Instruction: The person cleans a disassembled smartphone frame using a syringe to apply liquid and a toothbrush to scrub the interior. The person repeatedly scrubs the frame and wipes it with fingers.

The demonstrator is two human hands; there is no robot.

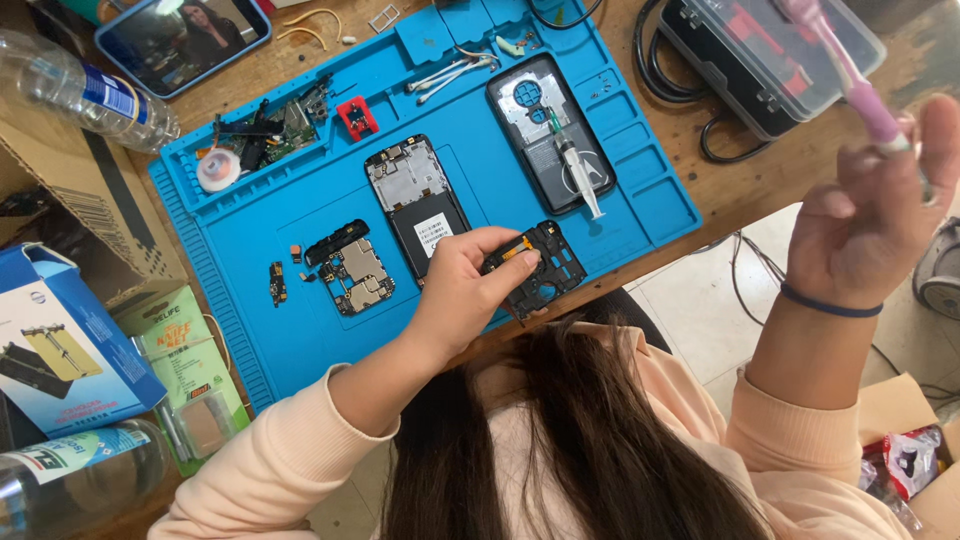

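Observation:
My left hand [462, 290] grips a black plastic phone inner frame [538, 268] above the near edge of the blue repair mat [250, 270]. My right hand [868, 220] is raised off to the right of the table, closed on a pink toothbrush [845, 70] that points up and to the left. On the mat lie an opened phone body [417, 200], a circuit board [352, 275] with small parts beside it, and a dark phone back shell [548, 130] with a syringe [578, 170] resting on it.
A tablet [182, 38] and a plastic bottle [85, 95] sit at the far left. Boxes [60, 345] and a green packet [180, 365] crowd the left edge. A clear-lidded tool case [770, 55] and black cables [690, 90] lie at the far right.

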